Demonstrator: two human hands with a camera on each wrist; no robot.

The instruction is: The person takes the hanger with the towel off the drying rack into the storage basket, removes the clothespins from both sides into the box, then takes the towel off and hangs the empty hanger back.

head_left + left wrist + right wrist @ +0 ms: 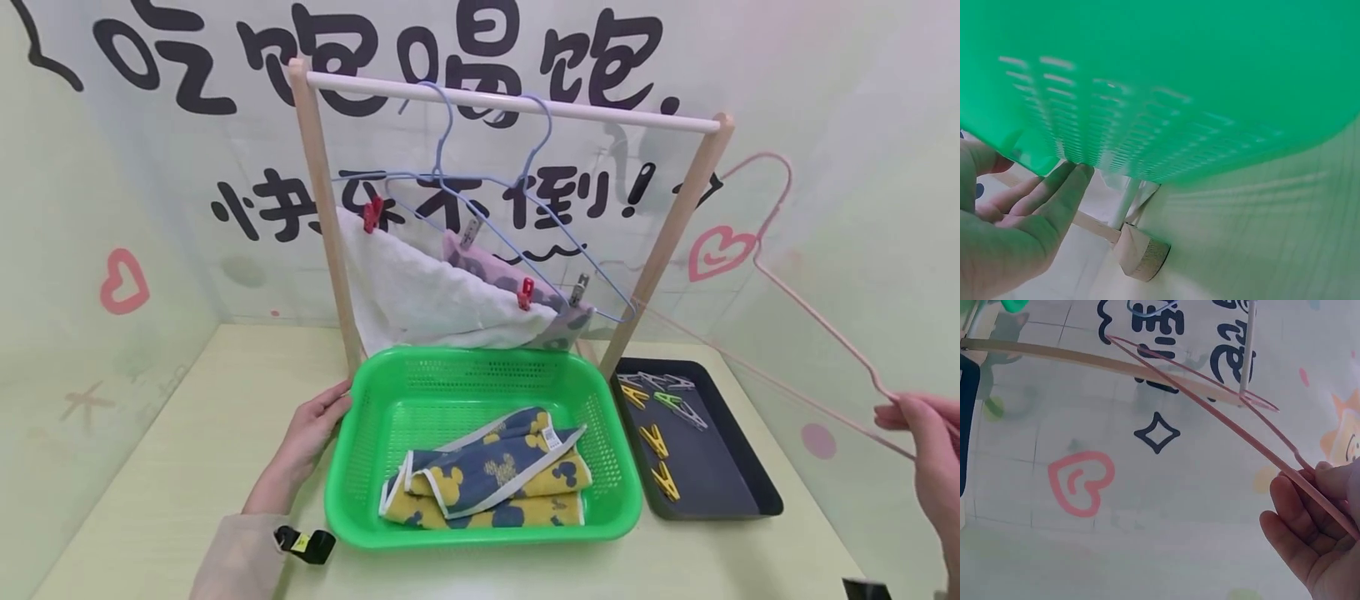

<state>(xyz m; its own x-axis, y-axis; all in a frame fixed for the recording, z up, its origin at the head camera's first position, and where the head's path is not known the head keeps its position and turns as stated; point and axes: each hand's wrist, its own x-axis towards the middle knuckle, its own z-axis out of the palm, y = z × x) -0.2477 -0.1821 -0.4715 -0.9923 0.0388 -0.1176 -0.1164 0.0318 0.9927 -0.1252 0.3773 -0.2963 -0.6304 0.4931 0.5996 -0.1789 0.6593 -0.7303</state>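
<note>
On the right, my right hand (pixel 933 450) pinches a pink clothes hanger (pixel 813 312) by one end, thumb against fingers. In the right wrist view the hanger (pixel 1229 428) extends away toward the rack. My left hand (pixel 315 425) is at the left side of a green plastic basket (pixel 480 537); its fairly straight fingers (pixel 1063 190) touch the outer wall just under the rim. Inside the basket lies a folded blue-and-yellow patterned towel (pixel 495 475). Behind it, two blue hangers (pixel 438 150) hang on a rack (pixel 517 102), bearing a white towel (pixel 427 292) and a pink-and-grey cloth (pixel 498 271).
Red clothespins (pixel 372 215) and grey clothespins (pixel 579 289) clip the hung cloths. Right of the basket stands a dark tray (pixel 720 475) with several yellow, green and grey clothespins. Printed walls enclose the pale tabletop (pixel 172 467) at the back and sides.
</note>
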